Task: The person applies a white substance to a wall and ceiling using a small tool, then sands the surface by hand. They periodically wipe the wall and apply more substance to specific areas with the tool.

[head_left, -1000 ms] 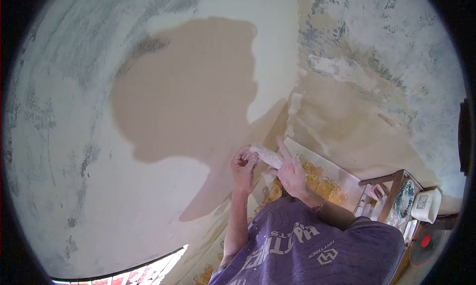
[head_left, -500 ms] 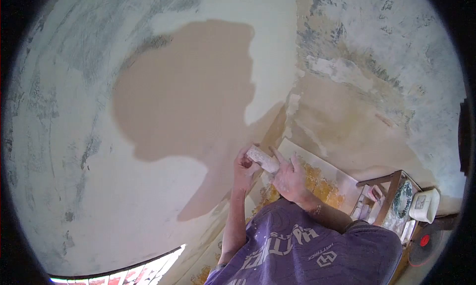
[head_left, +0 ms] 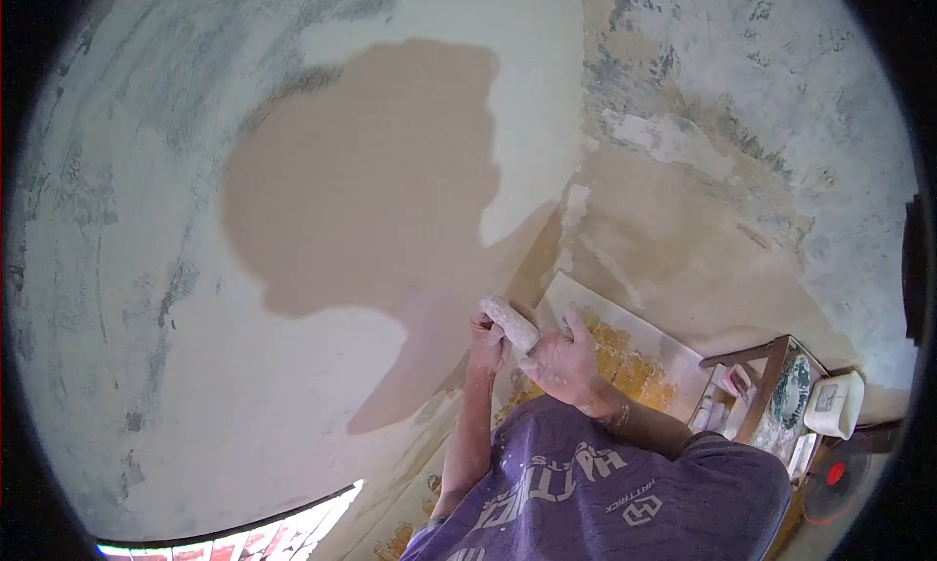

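Note:
My left hand (head_left: 488,346) is closed around one end of a white, dust-coated, rounded piece like a short roll (head_left: 509,325); its exact kind I cannot make out. The piece slants down to the right, and its lower end comes close to my right palm. My right hand (head_left: 566,360) is open, palm up, with the thumb apart and white dust on the skin. Whether the piece touches the palm is not clear. Both hands are in front of the purple shirt (head_left: 586,483), near the wall corner.
A patchy whitish wall (head_left: 127,366) rises on the left, with a large shadow on it. Another stained wall (head_left: 722,200) meets it on the right. A wooden shelf (head_left: 761,405) holding several items, a white container (head_left: 835,405) and a dark disc with a red centre (head_left: 835,474) are at lower right.
The white piece has turned in my left hand and shifted slightly left. My right hand has rolled palm up, and its fingers have come away from the piece's end.

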A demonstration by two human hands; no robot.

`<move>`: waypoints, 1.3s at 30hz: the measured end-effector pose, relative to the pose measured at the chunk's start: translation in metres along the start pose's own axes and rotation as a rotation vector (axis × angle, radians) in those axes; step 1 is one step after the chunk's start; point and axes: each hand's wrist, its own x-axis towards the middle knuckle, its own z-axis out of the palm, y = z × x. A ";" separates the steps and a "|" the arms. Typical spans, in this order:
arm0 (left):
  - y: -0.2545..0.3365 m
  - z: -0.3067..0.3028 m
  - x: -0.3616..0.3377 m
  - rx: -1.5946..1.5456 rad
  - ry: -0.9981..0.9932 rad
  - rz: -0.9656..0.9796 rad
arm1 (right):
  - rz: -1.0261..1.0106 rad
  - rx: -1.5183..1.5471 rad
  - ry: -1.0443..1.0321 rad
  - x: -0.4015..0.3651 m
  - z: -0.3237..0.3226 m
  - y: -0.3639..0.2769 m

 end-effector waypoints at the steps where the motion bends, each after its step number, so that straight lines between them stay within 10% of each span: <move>1: -0.003 -0.002 -0.001 -0.009 -0.002 -0.005 | -0.005 0.024 -0.012 0.001 0.006 0.001; 10: 0.009 0.043 -0.008 0.041 -0.047 0.057 | -0.154 -0.229 0.151 0.005 0.017 0.000; 13: 0.014 0.040 -0.010 0.126 0.016 -0.010 | -0.106 -0.116 -0.097 0.004 -0.004 -0.001; 25: 0.027 0.021 -0.004 0.395 -0.022 0.104 | 0.063 0.195 0.101 0.001 -0.003 -0.022; 39: 0.021 0.047 -0.028 0.477 0.249 -0.132 | -0.215 -0.475 0.097 0.003 -0.020 0.005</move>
